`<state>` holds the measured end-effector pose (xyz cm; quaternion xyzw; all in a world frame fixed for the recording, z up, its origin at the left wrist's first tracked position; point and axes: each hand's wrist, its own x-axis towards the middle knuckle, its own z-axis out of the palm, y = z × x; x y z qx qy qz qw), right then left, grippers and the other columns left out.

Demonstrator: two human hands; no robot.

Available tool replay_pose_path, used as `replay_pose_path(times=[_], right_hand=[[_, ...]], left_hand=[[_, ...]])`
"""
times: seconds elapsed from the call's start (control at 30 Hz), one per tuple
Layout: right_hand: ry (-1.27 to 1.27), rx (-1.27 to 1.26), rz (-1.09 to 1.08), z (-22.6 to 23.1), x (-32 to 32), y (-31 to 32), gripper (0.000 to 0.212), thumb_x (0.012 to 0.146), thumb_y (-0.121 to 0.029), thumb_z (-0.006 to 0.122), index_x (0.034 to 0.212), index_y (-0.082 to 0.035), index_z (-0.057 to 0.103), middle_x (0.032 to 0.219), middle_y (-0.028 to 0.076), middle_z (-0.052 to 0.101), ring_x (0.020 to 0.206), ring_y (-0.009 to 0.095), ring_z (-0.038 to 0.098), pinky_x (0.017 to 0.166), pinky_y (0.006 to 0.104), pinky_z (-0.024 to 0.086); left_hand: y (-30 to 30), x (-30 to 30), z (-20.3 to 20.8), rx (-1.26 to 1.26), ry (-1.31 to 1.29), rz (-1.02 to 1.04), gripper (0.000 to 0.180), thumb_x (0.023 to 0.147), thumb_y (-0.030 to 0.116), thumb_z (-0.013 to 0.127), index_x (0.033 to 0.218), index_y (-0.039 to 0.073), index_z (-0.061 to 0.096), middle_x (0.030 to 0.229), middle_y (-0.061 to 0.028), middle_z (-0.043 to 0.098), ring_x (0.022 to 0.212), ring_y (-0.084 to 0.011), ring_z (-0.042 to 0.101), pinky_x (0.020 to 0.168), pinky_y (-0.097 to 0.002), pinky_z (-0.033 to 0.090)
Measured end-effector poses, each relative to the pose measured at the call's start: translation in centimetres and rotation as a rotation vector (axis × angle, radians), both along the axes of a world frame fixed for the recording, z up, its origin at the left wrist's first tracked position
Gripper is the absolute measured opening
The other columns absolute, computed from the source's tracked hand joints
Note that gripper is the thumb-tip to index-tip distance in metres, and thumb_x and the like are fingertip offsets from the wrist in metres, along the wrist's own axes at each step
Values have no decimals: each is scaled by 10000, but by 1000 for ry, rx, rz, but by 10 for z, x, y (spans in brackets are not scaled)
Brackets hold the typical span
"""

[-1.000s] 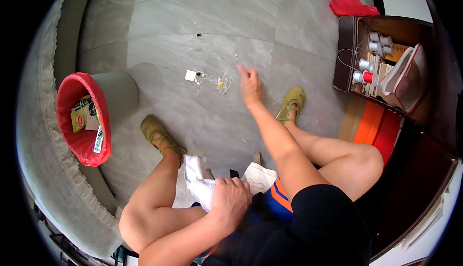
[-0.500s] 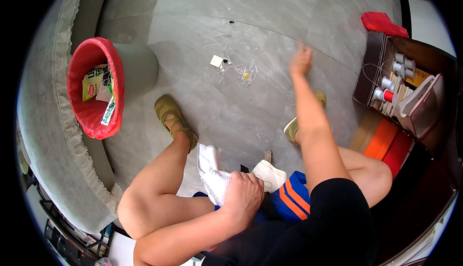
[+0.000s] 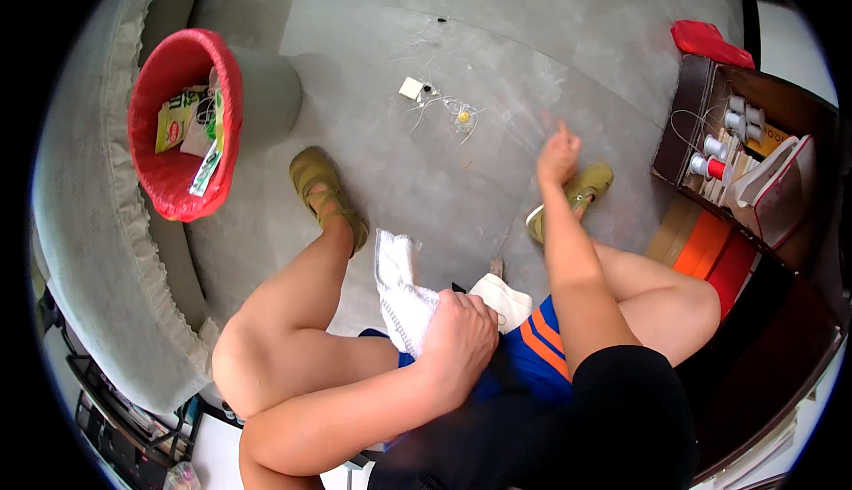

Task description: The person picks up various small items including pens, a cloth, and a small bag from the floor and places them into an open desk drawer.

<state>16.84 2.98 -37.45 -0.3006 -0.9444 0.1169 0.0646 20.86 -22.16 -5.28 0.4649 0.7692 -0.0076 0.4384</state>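
Note:
My left hand (image 3: 461, 330) is closed over a white textured cloth (image 3: 404, 299) at my lap; one end of the cloth sticks up past the thumb side. A smooth off-white piece of fabric (image 3: 504, 302) shows just right of this hand; whether it belongs to the same cloth I cannot tell. Out over the floor near my right shoe (image 3: 593, 186) is my right hand (image 3: 559, 157), fingers drawn together in what looks like a pinch. Slight blur covers its fingertips, and anything they hold is too thin to make out.
Thread scraps and a clear piece with a yellow spot (image 3: 463, 117) lie on the grey floor, beside a small white square (image 3: 411, 88). A red-lined bin (image 3: 229, 126) stands left. At right, an open brown case (image 3: 682, 126) holds thread spools (image 3: 714, 146).
My right hand has come slightly back toward me. The left hand keeps its hold on the cloth. The whole view has shifted a little, so the bin and floor scraps appear higher.

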Motion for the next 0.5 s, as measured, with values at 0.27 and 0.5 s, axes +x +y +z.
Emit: replay_pose_path(times=[0.27,0.5], right_hand=[[-68,-120,-77,-12,44,-51,431,773,-81,550,1189,-193,568,973,117,532,921,289,544,802,394,449],[-24,-260,-8,8,-16,-130,431,769,-81,523,1198,-124,521,985,149,540,900,331,560,785,429,448]], left_hand=[[-9,15,9,7,32,-25,234,852,198,460,991,37,558,857,-77,581,795,-199,570,672,-327,380],[-5,20,6,-5,-5,-33,220,838,175,476,982,40,572,877,-80,592,811,-203,576,667,-327,380]])
